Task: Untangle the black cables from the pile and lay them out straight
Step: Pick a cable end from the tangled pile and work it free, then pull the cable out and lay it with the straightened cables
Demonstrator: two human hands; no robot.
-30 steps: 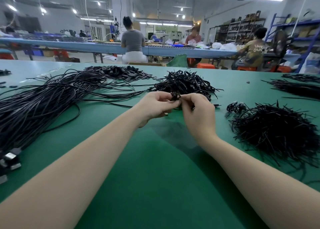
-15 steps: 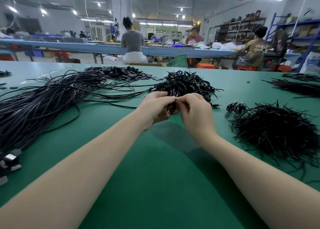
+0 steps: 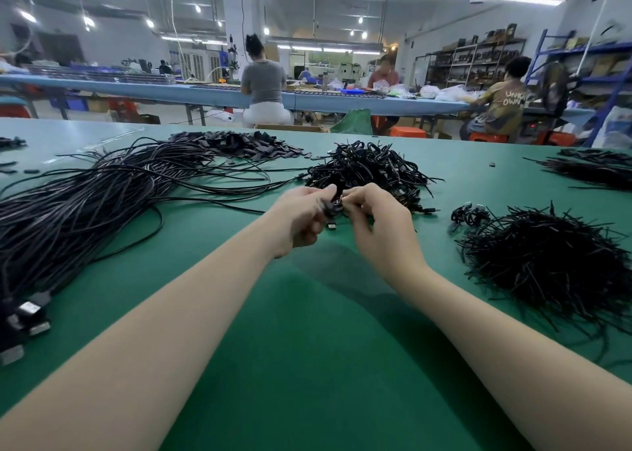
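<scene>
Over the middle of the green table (image 3: 307,365), my left hand (image 3: 301,218) and my right hand (image 3: 379,226) meet and both pinch a small coiled black cable (image 3: 333,208). A metal plug end (image 3: 331,225) hangs below it. Just beyond my fingers lies the pile of coiled black cables (image 3: 369,168). A long spread of straightened black cables (image 3: 85,204) runs along the left side, with plugs (image 3: 29,317) at its near end.
A heap of thin black ties (image 3: 547,262) sits at the right, with a small cable coil (image 3: 468,214) beside it. Flat black pieces (image 3: 246,144) lie at the back, more cables (image 3: 595,170) far right. People sit at a blue bench (image 3: 171,91) behind.
My hands have shifted slightly nearer and the fingers have moved apart a little. The plug end now hangs in view below the coil.
</scene>
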